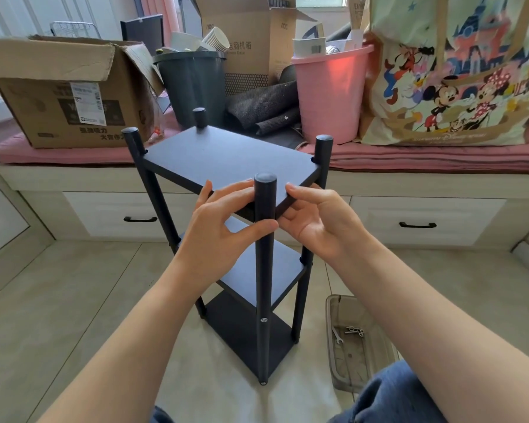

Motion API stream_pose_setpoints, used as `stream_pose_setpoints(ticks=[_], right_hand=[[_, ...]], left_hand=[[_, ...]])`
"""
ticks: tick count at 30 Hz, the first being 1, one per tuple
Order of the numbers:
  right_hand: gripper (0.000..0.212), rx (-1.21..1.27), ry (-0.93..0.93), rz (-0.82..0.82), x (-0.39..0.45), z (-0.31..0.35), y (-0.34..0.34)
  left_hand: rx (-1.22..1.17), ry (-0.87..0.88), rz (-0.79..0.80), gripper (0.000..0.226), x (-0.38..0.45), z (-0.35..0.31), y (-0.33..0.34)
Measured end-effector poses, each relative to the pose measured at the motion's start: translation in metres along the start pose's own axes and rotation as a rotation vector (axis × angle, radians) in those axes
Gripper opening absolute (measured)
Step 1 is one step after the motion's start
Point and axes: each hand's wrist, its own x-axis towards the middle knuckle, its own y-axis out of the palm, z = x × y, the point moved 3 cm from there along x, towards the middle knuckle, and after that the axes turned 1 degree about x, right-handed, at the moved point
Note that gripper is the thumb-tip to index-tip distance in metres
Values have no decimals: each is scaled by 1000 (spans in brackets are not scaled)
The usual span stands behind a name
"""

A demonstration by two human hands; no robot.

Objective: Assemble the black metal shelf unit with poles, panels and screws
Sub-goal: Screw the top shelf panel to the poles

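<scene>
1. Nearest us, our left hand point(223, 222) pinched the front pole point(264, 239) just below the top panel point(226, 160), thumb pressed on the pole; our right hand point(315, 221) cupped the panel's near corner, fingers curled on its edge.
2. We judged the corner needed seating level before any screw went in; whether a screw sat there was hidden.
3. Standing on the floor, the shelf unit point(251, 270) had the plastic tray point(348, 346) with wrench point(337, 335) and screws point(354, 331) just beside it, within reach.

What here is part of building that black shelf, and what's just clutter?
Job: shelf unit, near pole, left hand, right hand, tray holding screws and wrench.
Clutter: cardboard box, grey bin, pink bucket, cartoon bag.
</scene>
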Motion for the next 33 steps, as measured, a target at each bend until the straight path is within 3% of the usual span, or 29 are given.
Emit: stream_pose_setpoints(ticks=[4, 12, 21, 26, 33], right_hand=[[43, 18, 28, 3, -2, -1, -1], [16, 32, 27, -35, -4, -1, -3], [40, -20, 45, -60, -13, 7, -16], [33, -142, 24, -29, -15, 9, -19], [28, -318, 142, -217, -13, 29, -64]], left_hand=[[8, -7, -5, 41, 1, 0, 0], [15, -16, -6, 46, 2, -1, -1], [-3, -22, -20, 42, 5, -2, 3], [2, -25, -25, 43, 3, -4, 2], [-19, -19, -20, 33, 4, -5, 3]])
